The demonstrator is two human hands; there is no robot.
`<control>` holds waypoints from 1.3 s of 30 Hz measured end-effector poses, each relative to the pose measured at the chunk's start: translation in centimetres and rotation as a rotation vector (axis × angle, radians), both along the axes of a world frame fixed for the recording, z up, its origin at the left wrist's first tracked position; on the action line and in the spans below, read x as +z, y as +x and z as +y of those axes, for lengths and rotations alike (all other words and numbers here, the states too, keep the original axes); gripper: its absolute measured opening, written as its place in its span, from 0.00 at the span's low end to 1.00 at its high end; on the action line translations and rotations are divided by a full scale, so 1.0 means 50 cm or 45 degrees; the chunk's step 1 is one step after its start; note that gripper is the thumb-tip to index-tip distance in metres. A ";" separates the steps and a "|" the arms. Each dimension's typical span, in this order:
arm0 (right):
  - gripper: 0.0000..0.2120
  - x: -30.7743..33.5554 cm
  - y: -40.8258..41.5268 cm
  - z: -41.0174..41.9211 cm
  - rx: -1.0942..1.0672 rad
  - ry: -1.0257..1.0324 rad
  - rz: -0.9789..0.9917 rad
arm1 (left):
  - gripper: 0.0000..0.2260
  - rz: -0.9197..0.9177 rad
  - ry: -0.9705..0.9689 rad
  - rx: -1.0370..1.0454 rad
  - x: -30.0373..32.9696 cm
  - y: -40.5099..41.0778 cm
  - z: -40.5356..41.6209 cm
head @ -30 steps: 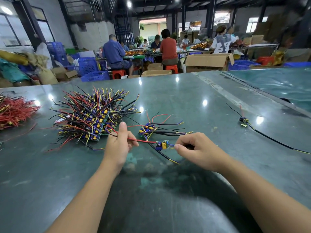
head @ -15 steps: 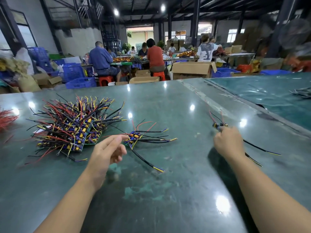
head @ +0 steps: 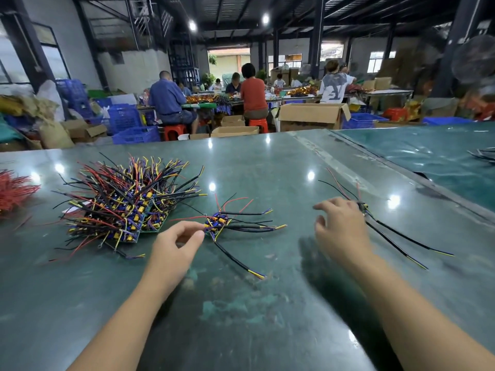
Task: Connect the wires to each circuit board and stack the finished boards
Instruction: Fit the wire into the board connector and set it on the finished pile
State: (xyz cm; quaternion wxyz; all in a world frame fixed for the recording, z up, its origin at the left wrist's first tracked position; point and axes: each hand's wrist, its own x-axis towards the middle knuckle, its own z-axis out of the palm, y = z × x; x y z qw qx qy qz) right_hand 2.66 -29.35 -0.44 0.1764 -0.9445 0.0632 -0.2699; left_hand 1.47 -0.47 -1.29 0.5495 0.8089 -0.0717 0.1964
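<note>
A big heap of wired circuit boards (head: 120, 210) lies on the green table (head: 267, 167) at the left. A small cluster of boards (head: 218, 222) with red, black and blue wires sits in the middle. My left hand (head: 179, 245) reaches it, thumb and forefinger meeting on a wire at the cluster's left edge. To the right lie wired boards (head: 363, 207) with long black leads trailing toward me. My right hand (head: 340, 228) hovers just left of them, fingers spread, blurred and holding nothing.
A bundle of loose red wires (head: 13, 188) lies at the table's far left edge. More black wires (head: 484, 155) rest on the adjoining table at the right. Beyond the far edge stand cardboard boxes (head: 310, 116), blue crates (head: 135, 135) and several seated workers.
A second ago both hands held one board by its wires. My right hand carried it to the right, let go and is drawing back. My left hand moved onto the small cluster.
</note>
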 end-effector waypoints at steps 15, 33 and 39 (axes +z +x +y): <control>0.07 -0.011 -0.059 0.178 0.516 0.467 0.152 | 0.16 0.244 0.675 0.099 -0.027 0.014 0.004; 0.09 0.051 -0.116 0.177 1.024 0.717 0.655 | 0.07 0.562 -1.047 -0.149 0.021 -0.003 -0.017; 0.09 0.059 -0.084 0.152 0.429 0.641 -0.309 | 0.07 0.452 -1.108 -0.296 0.035 -0.013 -0.015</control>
